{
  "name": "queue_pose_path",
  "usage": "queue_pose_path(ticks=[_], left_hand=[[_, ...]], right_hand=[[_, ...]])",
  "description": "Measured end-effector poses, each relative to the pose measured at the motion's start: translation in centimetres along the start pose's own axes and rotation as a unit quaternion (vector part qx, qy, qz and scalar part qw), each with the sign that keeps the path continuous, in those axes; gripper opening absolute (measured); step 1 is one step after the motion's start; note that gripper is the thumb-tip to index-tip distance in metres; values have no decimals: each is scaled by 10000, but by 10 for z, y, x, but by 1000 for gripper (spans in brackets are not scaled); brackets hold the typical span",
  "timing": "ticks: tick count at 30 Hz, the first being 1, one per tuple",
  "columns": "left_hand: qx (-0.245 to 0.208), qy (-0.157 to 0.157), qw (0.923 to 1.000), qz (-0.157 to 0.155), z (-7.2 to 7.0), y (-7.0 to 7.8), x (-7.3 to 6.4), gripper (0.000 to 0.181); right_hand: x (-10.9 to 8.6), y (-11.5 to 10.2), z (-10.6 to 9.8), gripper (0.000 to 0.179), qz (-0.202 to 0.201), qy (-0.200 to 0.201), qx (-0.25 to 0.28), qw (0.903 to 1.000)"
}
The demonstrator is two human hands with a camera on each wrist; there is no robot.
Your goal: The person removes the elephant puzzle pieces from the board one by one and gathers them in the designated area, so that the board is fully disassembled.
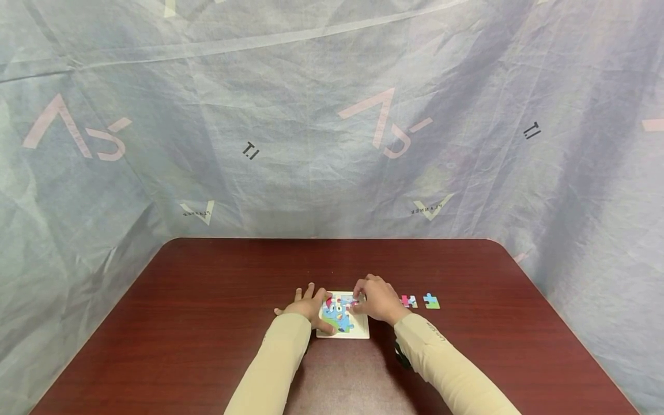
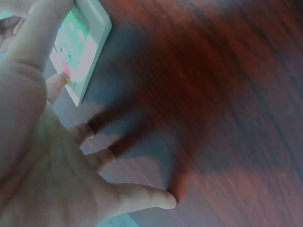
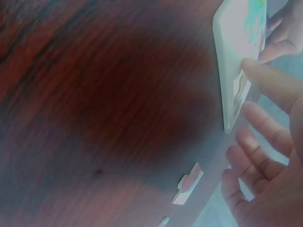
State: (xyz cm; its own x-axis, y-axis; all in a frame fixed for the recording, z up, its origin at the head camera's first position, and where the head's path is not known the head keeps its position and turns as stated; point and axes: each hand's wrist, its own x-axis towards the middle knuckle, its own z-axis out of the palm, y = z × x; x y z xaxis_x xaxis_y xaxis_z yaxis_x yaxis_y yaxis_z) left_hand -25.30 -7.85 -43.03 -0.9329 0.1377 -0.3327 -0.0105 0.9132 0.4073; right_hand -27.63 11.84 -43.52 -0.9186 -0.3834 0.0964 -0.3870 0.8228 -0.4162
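A shallow white puzzle board (image 1: pixel 360 329) lies on the table, its left and middle part filled with a picture of a blue cartoon figure (image 1: pixel 342 320). My left hand (image 1: pixel 306 308) rests at the board's left side with fingers spread; its thumb lies on the near left corner and its index fingertip touches the upper left rim. Over the upper right part, my right hand (image 1: pixel 381 300) pinches a pinkish puzzle piece (image 1: pixel 355 304) between thumb and index finger, low against the board. The right wrist view shows that thumb (image 3: pixel 265 78) on the board; the piece is mostly hidden.
To the right of the board lie loose puzzle pieces: pink-and-white ones (image 1: pixel 407 301) beside my right wrist, and a blue-green one (image 1: pixel 431 301) farther right. The dark red wooden table (image 1: pixel 233 288) ends at a grey printed cloth (image 1: pixel 311 173) behind and at both sides.
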Motion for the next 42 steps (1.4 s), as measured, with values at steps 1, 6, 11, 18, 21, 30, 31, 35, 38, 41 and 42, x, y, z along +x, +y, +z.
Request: queue_pose_path(ticks=[1,6,11,18,21,30,31,35,38,41,42], left_hand=[[-17,38,10000,9,2,-1,2,82],[-77,91,9999,53,7,-5,8,81],[-112,2,9999,80,-2,0,-2,79],[-88,5,9999,122,-11,6,-15,76],[-76,0,9999,118,-11,6,-15,77],[-26,58,10000,31,1,-1,2,81],[-9,87,10000,43,3,-3,5,81],[21,146,9999,85,9,-6,11,82],[40,49,10000,49,6,-5,9,83],[-25,-15,10000,16,-1,0,1,81],[-50,-37,10000,-1,-3,1,-2,80]], right_hand=[[0,0,0,21,64,-12,-39,10000],[0,1,3,23,244,-16,-6,9997],[2,1,7,19,210,76,143,9996],[2,-2,0,21,187,-279,235,9992],[0,-2,-4,21,130,-449,236,9986],[-2,0,-4,17,-42,-528,347,9980],[-2,1,-4,16,-65,-516,352,9980],[-4,2,-4,16,-156,-471,358,9981],[-4,3,-5,16,-266,-408,340,9982],[-5,4,-7,16,-354,-355,294,9983],[-5,5,-8,17,-386,-335,285,9983]])
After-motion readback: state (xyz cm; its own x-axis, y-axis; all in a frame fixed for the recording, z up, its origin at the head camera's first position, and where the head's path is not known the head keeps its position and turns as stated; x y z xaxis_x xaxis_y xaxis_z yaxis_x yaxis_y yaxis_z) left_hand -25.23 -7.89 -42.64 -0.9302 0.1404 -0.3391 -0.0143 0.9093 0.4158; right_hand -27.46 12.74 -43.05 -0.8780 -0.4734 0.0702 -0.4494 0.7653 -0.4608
